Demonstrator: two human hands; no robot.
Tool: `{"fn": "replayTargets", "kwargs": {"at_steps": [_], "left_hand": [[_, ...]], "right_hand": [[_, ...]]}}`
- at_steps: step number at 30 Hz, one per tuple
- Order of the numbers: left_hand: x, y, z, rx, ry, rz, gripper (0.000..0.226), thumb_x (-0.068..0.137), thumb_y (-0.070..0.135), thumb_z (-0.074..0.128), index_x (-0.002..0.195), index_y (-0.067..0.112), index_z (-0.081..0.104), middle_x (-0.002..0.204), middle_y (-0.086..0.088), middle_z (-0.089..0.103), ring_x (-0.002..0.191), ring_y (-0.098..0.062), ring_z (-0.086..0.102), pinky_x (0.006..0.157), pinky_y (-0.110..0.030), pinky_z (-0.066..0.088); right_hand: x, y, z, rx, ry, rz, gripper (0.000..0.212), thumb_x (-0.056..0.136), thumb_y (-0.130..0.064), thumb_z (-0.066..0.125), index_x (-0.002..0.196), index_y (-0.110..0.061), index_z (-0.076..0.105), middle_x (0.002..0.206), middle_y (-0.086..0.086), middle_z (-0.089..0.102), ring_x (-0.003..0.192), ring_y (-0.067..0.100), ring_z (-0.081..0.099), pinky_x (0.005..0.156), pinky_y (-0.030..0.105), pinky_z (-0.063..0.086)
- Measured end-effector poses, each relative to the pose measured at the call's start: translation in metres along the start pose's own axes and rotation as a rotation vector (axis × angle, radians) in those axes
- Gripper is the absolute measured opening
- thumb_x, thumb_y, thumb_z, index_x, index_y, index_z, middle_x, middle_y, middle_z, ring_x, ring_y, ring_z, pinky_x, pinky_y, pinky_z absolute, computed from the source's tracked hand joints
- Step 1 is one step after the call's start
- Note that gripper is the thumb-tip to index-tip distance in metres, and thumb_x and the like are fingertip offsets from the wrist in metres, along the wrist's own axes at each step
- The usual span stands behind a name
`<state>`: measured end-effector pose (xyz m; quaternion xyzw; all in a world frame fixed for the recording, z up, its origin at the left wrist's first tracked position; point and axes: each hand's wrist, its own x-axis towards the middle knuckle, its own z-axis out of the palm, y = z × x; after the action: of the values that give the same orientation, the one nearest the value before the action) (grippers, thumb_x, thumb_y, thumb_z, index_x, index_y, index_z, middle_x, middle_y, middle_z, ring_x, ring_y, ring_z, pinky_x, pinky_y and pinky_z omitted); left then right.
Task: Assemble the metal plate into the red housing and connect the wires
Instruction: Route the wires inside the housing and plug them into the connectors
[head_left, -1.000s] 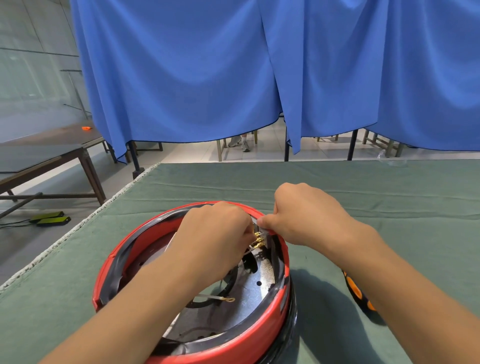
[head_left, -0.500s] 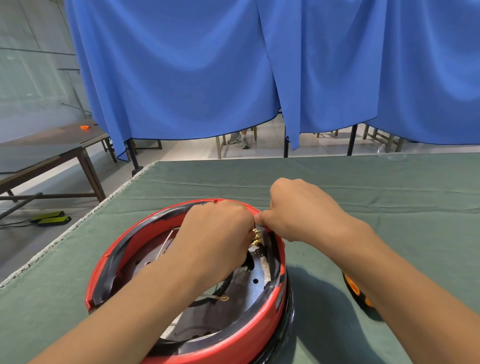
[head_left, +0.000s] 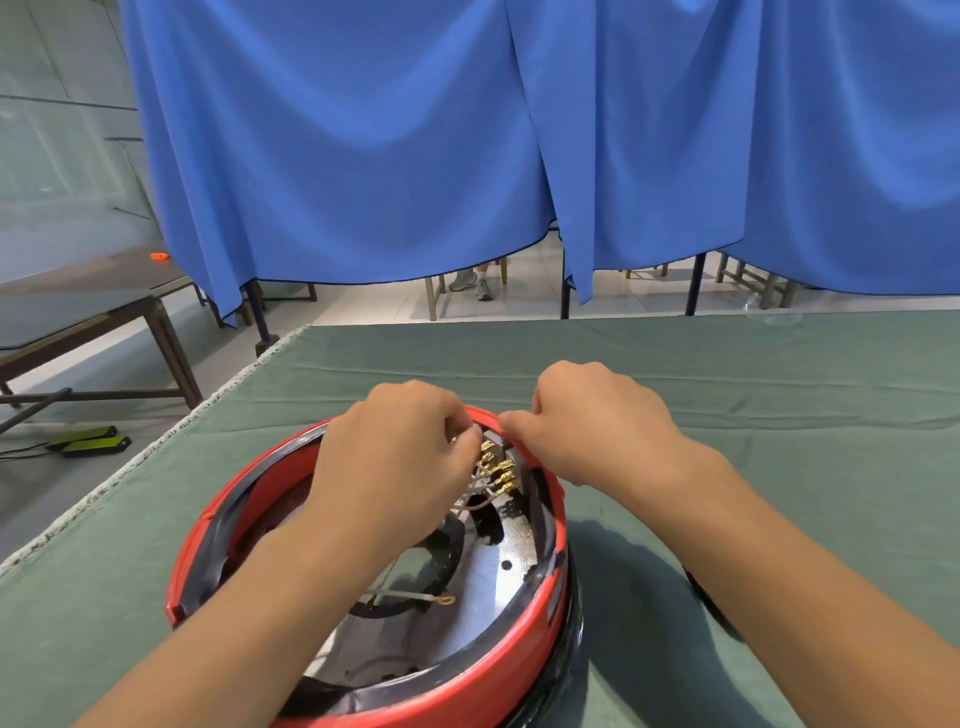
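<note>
Both hands work at the far rim of the red housing (head_left: 363, 670). The left hand (head_left: 400, 462) is curled, its fingertips pinching something small among the wires (head_left: 480, 488); just what it pinches is hidden. The right hand (head_left: 582, 421) is curled too, thumb and forefinger closed at the rim, touching it just beside the brass terminals (head_left: 498, 470). These terminals lie in a short row between the two hands, running from the far rim towards the person, so the left hand looks nearer to them. The metal plate (head_left: 498, 582) already sits inside the housing, below them. One loose ring-ended lead (head_left: 415, 597) lies on the plate nearer the person, under the left forearm, apparently still unconnected. The housing rests on the green-covered worktop (head_left: 779, 405); a blue curtain (head_left: 467, 130) hangs beyond.
</note>
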<state>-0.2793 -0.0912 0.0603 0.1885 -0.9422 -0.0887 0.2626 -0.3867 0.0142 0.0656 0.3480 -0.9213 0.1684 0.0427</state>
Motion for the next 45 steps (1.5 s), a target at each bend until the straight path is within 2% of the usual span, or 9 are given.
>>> {"fn": "replayTargets", "kwargs": {"at_steps": [5, 11, 14, 17, 22, 26, 31, 39, 45], "left_hand": [[0.001, -0.004, 0.004, 0.021, -0.081, -0.07, 0.019, 0.085, 0.046, 0.061, 0.079, 0.03, 0.068, 0.079, 0.009, 0.062, 0.081, -0.018, 0.059, 0.059, -0.028, 0.036], [0.006, -0.003, 0.009, 0.026, -0.163, -0.074, 0.017, 0.089, 0.04, 0.058, 0.085, 0.029, 0.07, 0.086, 0.003, 0.066, 0.084, -0.022, 0.062, 0.063, -0.03, 0.042], [0.012, -0.004, 0.01, -0.06, -0.217, -0.079, 0.021, 0.088, 0.032, 0.062, 0.069, 0.027, 0.066, 0.071, 0.003, 0.065, 0.071, -0.019, 0.061, 0.06, -0.029, 0.043], [0.016, -0.003, 0.012, -0.076, -0.21, -0.063, 0.023, 0.087, 0.026, 0.062, 0.063, 0.024, 0.063, 0.061, 0.003, 0.059, 0.063, -0.019, 0.055, 0.055, -0.027, 0.036], [0.015, -0.001, 0.016, -0.044, -0.16, -0.04, 0.016, 0.087, 0.024, 0.06, 0.079, 0.017, 0.072, 0.076, -0.004, 0.067, 0.075, -0.025, 0.062, 0.062, -0.03, 0.047], [0.015, -0.002, 0.013, -0.059, -0.16, -0.046, 0.018, 0.085, 0.025, 0.059, 0.073, 0.019, 0.072, 0.072, 0.0, 0.068, 0.074, -0.021, 0.062, 0.063, -0.031, 0.05], [0.014, -0.012, 0.007, -0.11, -0.043, -0.148, 0.017, 0.085, 0.032, 0.062, 0.072, 0.026, 0.071, 0.07, 0.01, 0.067, 0.071, -0.014, 0.061, 0.056, -0.027, 0.045], [0.013, -0.02, 0.007, -0.126, -0.136, -0.226, 0.014, 0.082, 0.037, 0.069, 0.072, 0.027, 0.069, 0.073, 0.007, 0.067, 0.074, -0.015, 0.063, 0.07, -0.035, 0.054], [0.015, -0.014, 0.008, -0.117, -0.166, -0.196, 0.013, 0.087, 0.031, 0.064, 0.076, 0.025, 0.07, 0.073, 0.004, 0.069, 0.074, -0.017, 0.064, 0.072, -0.036, 0.054]], "right_hand": [[0.002, -0.001, 0.004, 0.074, -0.01, -0.004, 0.021, 0.09, -0.036, 0.056, 0.085, -0.018, 0.067, 0.076, 0.0, 0.064, 0.072, 0.023, 0.062, 0.05, 0.024, 0.037], [0.002, -0.002, 0.003, 0.141, -0.009, -0.045, 0.018, 0.089, -0.028, 0.059, 0.086, -0.017, 0.073, 0.085, 0.003, 0.07, 0.077, 0.022, 0.065, 0.058, 0.028, 0.048], [0.001, -0.005, 0.004, 0.131, 0.008, -0.046, 0.02, 0.089, -0.024, 0.057, 0.089, -0.012, 0.073, 0.085, 0.007, 0.071, 0.08, 0.025, 0.066, 0.066, 0.035, 0.054], [0.001, -0.006, 0.007, 0.118, 0.027, -0.059, 0.019, 0.089, -0.023, 0.056, 0.09, -0.011, 0.07, 0.082, 0.007, 0.069, 0.079, 0.027, 0.064, 0.064, 0.033, 0.051], [0.002, -0.006, 0.009, 0.117, 0.028, -0.073, 0.017, 0.092, -0.023, 0.054, 0.091, -0.011, 0.066, 0.085, 0.006, 0.066, 0.081, 0.027, 0.062, 0.064, 0.032, 0.048], [0.001, -0.005, 0.009, 0.145, 0.046, -0.064, 0.019, 0.09, -0.02, 0.053, 0.09, -0.01, 0.069, 0.085, 0.007, 0.068, 0.08, 0.026, 0.064, 0.066, 0.035, 0.052], [0.0, -0.005, 0.015, 0.082, 0.147, -0.053, 0.022, 0.089, -0.027, 0.05, 0.087, -0.014, 0.068, 0.081, 0.004, 0.067, 0.074, 0.027, 0.06, 0.056, 0.03, 0.037], [0.004, -0.004, 0.028, 0.319, 0.092, -0.049, 0.021, 0.094, -0.028, 0.046, 0.09, -0.024, 0.066, 0.089, -0.007, 0.065, 0.083, 0.014, 0.059, 0.072, 0.031, 0.048], [0.005, -0.004, 0.029, 0.266, 0.094, -0.083, 0.023, 0.096, -0.029, 0.043, 0.097, -0.025, 0.066, 0.098, -0.005, 0.066, 0.088, 0.018, 0.06, 0.078, 0.036, 0.052]]}}
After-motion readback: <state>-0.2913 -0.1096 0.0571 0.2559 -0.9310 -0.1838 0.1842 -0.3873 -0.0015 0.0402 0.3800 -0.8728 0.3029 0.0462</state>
